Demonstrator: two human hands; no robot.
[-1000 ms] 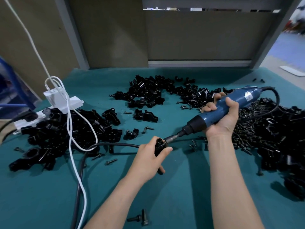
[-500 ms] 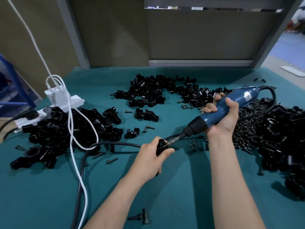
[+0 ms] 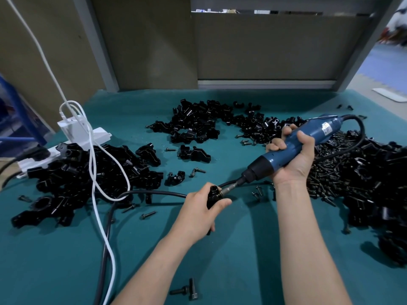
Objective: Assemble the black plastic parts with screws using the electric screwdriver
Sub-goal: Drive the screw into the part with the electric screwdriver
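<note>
My left hand (image 3: 199, 213) grips a small black plastic part (image 3: 214, 194) above the middle of the green table; most of the part is hidden in my fist. My right hand (image 3: 293, 157) is wrapped round the blue electric screwdriver (image 3: 293, 146), which slants down to the left. Its metal bit (image 3: 230, 188) touches the right side of the held part. The screw at the tip is too small to make out.
Piles of black plastic parts lie at the left (image 3: 83, 177), back centre (image 3: 198, 124) and right (image 3: 385, 190), with a heap of black screws (image 3: 330, 179) beside my right wrist. A white power strip (image 3: 66, 142), white cable (image 3: 97, 194) and black cord (image 3: 154, 193) cross the left side. Two loose screws (image 3: 187, 290) lie near the front edge.
Both hands and the screwdriver stay almost in place; the bit remains against the held part. The view has shifted slightly.
</note>
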